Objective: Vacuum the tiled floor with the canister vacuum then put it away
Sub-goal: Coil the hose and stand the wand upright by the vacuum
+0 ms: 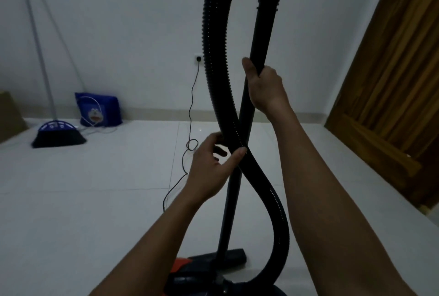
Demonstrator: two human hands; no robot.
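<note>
Where cord crosses floor, broom, blue bag

Your hose loop runs off the top edge; the canister, seemingly orange and black, is cropped below.

Dim indoor shot with a cool grey cast; light is flat and diffuse, source not visible. Shadows are faint and soft, with one small glint on the tiled floor toward its far edge. The black hose is near-silhouette with little detail. Overall soft, with compression smear. Wide-angle warp at the edges: the door on the right and the broom handle on the left slant.
</note>
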